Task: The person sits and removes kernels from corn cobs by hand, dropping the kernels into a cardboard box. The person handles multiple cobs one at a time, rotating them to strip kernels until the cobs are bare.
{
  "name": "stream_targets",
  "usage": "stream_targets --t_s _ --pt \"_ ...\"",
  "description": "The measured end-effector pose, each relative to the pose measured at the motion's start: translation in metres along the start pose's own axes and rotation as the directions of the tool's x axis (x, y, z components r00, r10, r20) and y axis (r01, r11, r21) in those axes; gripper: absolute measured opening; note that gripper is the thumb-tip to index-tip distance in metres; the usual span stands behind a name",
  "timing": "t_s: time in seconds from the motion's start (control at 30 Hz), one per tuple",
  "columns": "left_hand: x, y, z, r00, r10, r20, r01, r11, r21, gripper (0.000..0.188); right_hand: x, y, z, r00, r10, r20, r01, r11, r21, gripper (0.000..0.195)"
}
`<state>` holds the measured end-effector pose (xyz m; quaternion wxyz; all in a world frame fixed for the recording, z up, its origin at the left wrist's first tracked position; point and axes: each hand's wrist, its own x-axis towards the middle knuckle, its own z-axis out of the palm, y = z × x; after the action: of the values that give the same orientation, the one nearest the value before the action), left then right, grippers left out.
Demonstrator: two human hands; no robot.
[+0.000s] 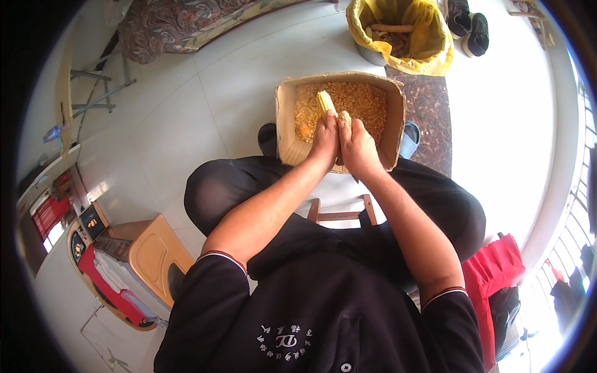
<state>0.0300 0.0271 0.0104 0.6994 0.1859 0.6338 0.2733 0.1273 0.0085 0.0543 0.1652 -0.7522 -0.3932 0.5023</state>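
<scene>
My left hand point(326, 137) is closed around a pale yellow corn cob point(325, 102), whose upper end points away from me. Pressed right beside it, my right hand point(360, 147) grips a second, brownish cob point(344, 118); its far tip shows above my fingers. Both hands are over the near part of an open cardboard box point(285, 93) between my knees. Loose orange-yellow corn kernels point(359, 95) cover the bottom of the box. How much of each cob lies inside my fists is hidden.
Beyond the box at the right stands a bin with a yellow liner point(440, 51), holding cobs and husks. Black shoes point(476, 35) lie beside it. A brown marbled slab point(428, 121) is right of the box, and a wooden stool point(339, 216) is beneath me.
</scene>
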Motion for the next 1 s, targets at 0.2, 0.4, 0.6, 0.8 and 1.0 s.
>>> stream_targets --t_s 0.2,0.4,0.6,0.8,1.0 --pt "0.016 -0.025 -0.012 0.985 0.155 -0.07 -0.144 0.98 0.14 0.056 0.003 -0.001 0.006 1.0 0.022 -0.009 -0.022 1.0 0.005 0.043" --pt "0.016 -0.025 -0.006 0.965 0.255 -0.058 -0.22 0.912 0.345 0.061 0.011 0.004 -0.004 0.998 0.055 -0.035 -0.055 0.998 0.0 0.05" --pt "0.021 -0.02 -0.016 0.995 0.094 0.038 -0.093 0.995 -0.035 0.049 0.02 0.004 -0.022 0.974 0.13 0.187 -0.198 0.89 0.411 0.052" --pt "0.007 0.008 -0.013 1.0 0.019 0.017 -0.017 0.996 -0.092 0.05 -0.002 -0.025 -0.036 0.967 -0.003 0.254 -0.08 0.947 0.312 0.053" --pt "0.001 0.019 0.005 0.999 -0.018 -0.036 0.015 0.997 -0.08 0.049 -0.004 -0.007 -0.01 0.991 -0.133 0.013 0.133 0.991 -0.007 0.035"
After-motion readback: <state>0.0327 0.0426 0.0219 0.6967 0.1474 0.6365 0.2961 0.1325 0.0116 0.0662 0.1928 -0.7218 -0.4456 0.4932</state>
